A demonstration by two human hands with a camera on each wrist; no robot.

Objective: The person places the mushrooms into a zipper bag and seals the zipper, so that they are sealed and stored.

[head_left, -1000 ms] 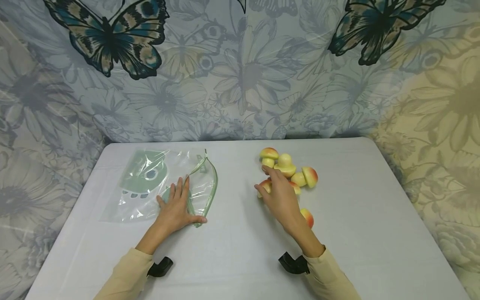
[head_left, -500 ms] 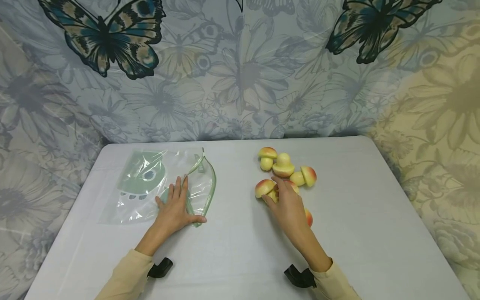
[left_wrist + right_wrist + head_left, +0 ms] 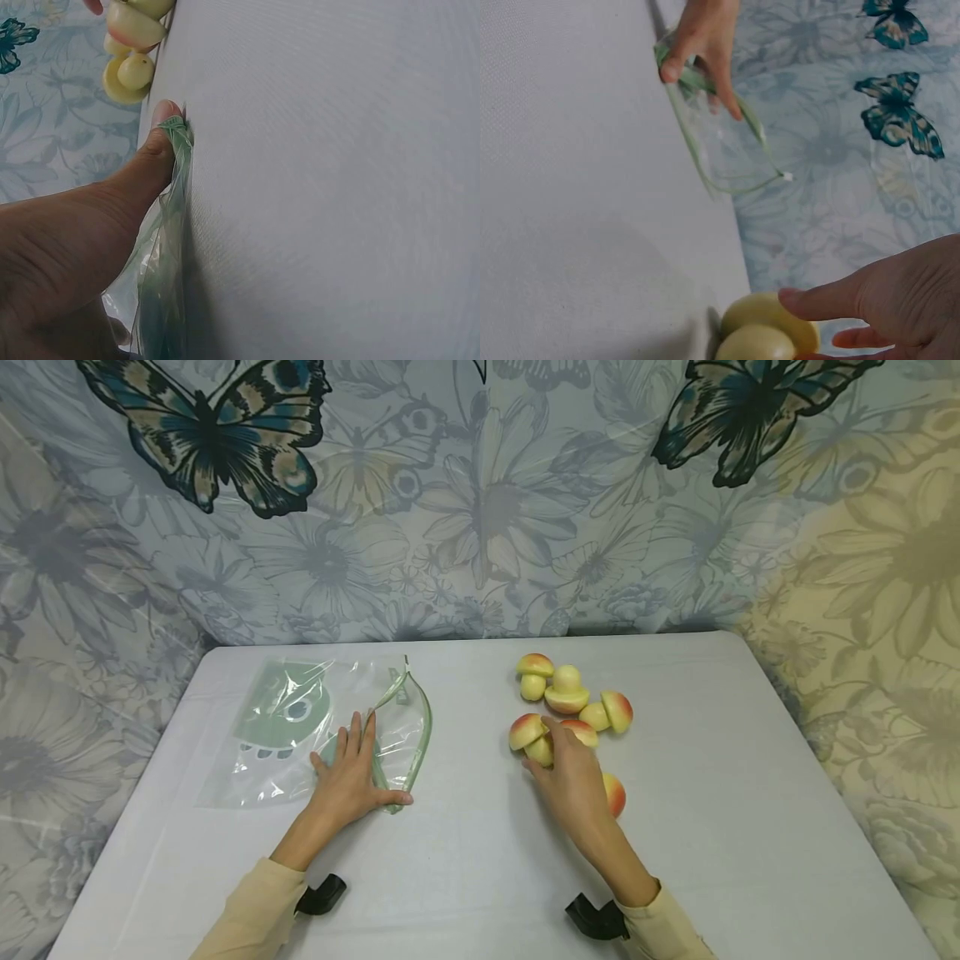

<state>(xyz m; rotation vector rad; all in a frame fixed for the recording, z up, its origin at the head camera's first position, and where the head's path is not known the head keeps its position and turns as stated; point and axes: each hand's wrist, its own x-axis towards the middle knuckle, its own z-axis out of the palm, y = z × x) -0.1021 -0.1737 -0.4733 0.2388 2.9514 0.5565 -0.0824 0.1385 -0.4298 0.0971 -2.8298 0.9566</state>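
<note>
A clear zip bag (image 3: 300, 768) with a green printed figure and green zip edges lies on the table at left in the head view, its mouth gaping toward the right. My left hand (image 3: 348, 783) rests on it with fingers spread, the thumb at the near corner of the mouth. To the right, my right hand (image 3: 581, 789) pinches a red-and-yellow toy mushroom (image 3: 527, 732) between thumb and fingers. The right wrist view has the thumb against a yellow mushroom (image 3: 754, 345), partly cut off by the frame. Another mushroom (image 3: 581, 732) is half hidden behind this hand.
Behind the right hand lie three more toy mushrooms: one upright (image 3: 534, 675), one cap-down (image 3: 567, 691) and one on its side (image 3: 609, 712). Another mushroom (image 3: 615, 795) shows beside the right wrist. A patterned cloth (image 3: 480, 527) hangs behind the white table (image 3: 472, 877).
My right hand has come down and toward me onto the nearer left mushroom, which has tilted slightly in its fingers. The left hand stays on the bag.
</note>
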